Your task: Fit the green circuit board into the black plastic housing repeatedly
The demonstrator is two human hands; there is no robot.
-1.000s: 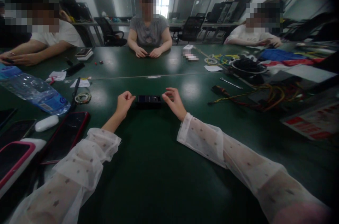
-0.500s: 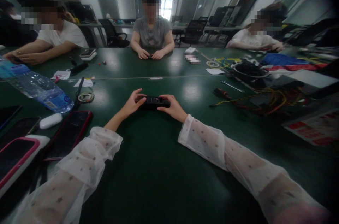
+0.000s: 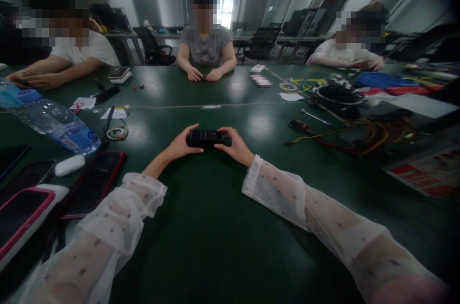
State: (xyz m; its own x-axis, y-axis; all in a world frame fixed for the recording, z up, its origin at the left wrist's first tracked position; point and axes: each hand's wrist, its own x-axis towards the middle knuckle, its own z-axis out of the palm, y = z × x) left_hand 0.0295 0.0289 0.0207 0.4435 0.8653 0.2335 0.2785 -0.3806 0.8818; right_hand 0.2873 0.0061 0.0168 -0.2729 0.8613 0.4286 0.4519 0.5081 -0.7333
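A small black oblong device (image 3: 205, 138) with a dark screen-like face is between my two hands, just over the green table (image 3: 201, 227). Around its left end, my left hand (image 3: 179, 143) has the thumb along the near edge and a finger at the far edge. My right hand (image 3: 235, 145) grips the other end, fingers on top and thumb at the near side. Sheer white sleeves with dark stars cover both forearms. What kind of device it is, I cannot make out.
To the left are a tilted water bottle (image 3: 53, 119), a white earbud case (image 3: 70, 165) and several phones, one red-edged (image 3: 94, 184). On the right lie a wrench (image 3: 316, 117) and bundled cables (image 3: 373, 136). Across the table sits a person in grey (image 3: 207, 47), with others on both sides.
My left hand has shifted its hold: its thumb moved from the device's top to the near edge, uncovering more of the left end. The right hand stays almost in place.
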